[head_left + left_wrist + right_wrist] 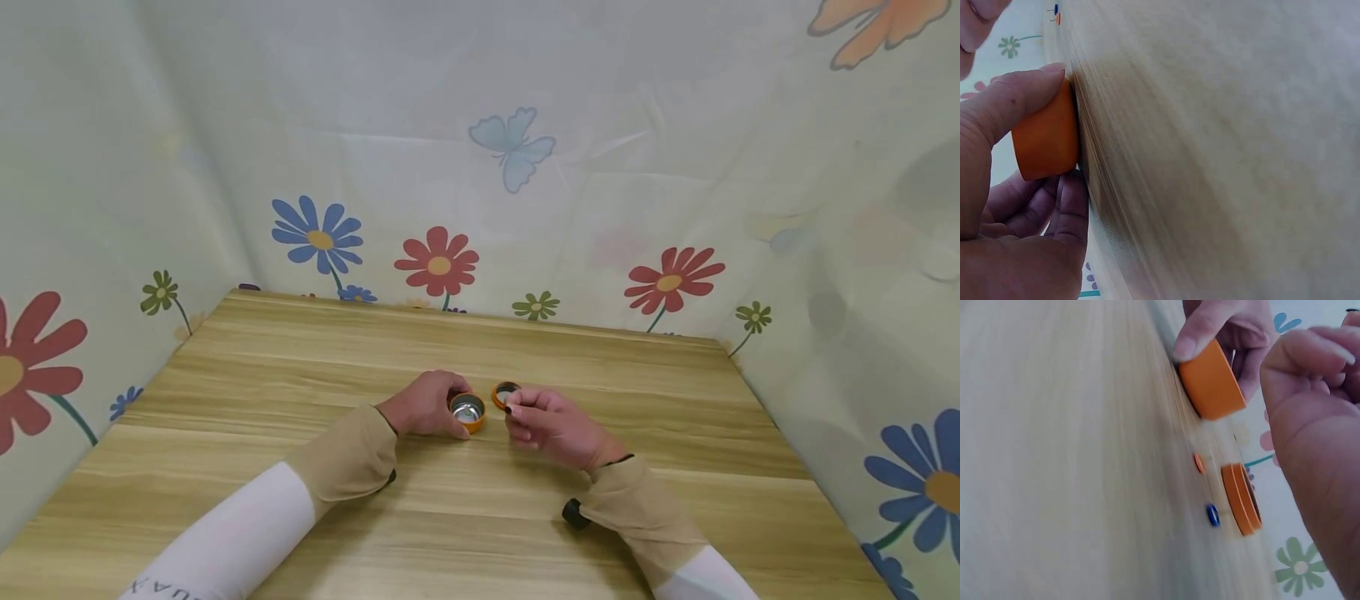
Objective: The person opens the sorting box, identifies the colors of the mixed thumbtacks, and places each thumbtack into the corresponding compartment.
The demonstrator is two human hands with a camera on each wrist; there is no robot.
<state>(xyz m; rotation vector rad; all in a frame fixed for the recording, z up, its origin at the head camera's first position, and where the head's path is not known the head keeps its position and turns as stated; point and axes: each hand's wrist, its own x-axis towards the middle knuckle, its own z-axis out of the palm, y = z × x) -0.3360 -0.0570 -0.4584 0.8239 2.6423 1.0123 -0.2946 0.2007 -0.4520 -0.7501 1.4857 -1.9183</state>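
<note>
My left hand [433, 404] grips a round orange tin [1047, 140] around its side, thumb on one side and fingers on the other. The tin stands upright on the table with its silvery inside showing, and a small green bit lies in it. Close by on the right, my right hand [558, 427] pinches a small black piece [508, 409] between thumb and fingertips; its kind is too small to tell. An orange lid [1241, 499] lies with its hollow side up beyond those fingers. An orange thumbtack [1199, 464] and a blue thumbtack [1212, 515] rest on the tabletop near the lid.
The wood-grain table [450, 533] extends around both hands. A pale sheet [360, 150] printed with flowers and butterflies hangs along its back and sides. A dark knob-like piece [576, 513] sticks out at the right wrist.
</note>
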